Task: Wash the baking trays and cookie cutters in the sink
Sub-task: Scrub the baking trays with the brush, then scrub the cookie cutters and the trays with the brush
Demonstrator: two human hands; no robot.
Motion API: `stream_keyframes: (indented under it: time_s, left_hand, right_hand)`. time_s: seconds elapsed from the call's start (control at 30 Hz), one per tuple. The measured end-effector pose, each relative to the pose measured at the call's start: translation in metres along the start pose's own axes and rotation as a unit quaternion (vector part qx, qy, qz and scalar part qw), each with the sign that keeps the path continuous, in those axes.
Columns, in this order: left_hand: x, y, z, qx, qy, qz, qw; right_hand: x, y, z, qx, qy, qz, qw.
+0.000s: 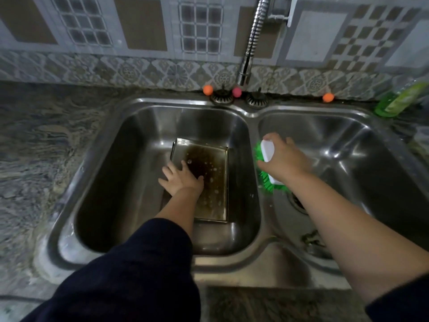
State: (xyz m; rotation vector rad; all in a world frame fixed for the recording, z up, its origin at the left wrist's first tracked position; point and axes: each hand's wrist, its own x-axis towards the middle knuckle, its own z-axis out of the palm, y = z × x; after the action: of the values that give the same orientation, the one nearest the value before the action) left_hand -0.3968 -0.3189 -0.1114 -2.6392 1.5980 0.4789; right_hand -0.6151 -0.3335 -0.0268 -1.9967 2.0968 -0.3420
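A rectangular baking tray (213, 182) with dark brown stains and soap bubbles lies flat in the left basin of the steel double sink (254, 117). My left hand (181, 178) rests on the tray's left part, fingers spread and straight. My right hand (284, 159) grips a scrubbing brush (267, 163) with a white back and green bristles, held over the divider between the two basins, just right of the tray. No cookie cutters are visible.
A flexible chrome faucet (251, 43) hangs over the divider at the back. Two drain strainers (221, 97) and small orange and pink balls sit on the rear rim. A green soap bottle (399, 98) stands at the right. Marbled countertop (46, 147) spreads left.
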Motion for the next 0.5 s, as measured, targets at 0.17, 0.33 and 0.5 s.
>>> stream_keyframes:
  time_s: [0.17, 0.33, 0.5]
  left_hand:
    - [-0.025, 0.049, -0.034, -0.049, 0.039, 0.081, 0.995]
    - [-0.064, 0.121, -0.053, -0.084, 0.114, 0.195, 0.97]
    - [-0.121, 0.198, -0.015, -0.073, 0.062, 0.279, 0.955]
  right_hand:
    - [-0.011, 0.021, -0.01, 0.086, -0.008, -0.016, 0.996]
    - [-0.022, 0.08, -0.038, 0.133, -0.005, -0.007, 0.991]
    - [-0.029, 0.166, -0.08, 0.132, -0.006, -0.005, 0.991]
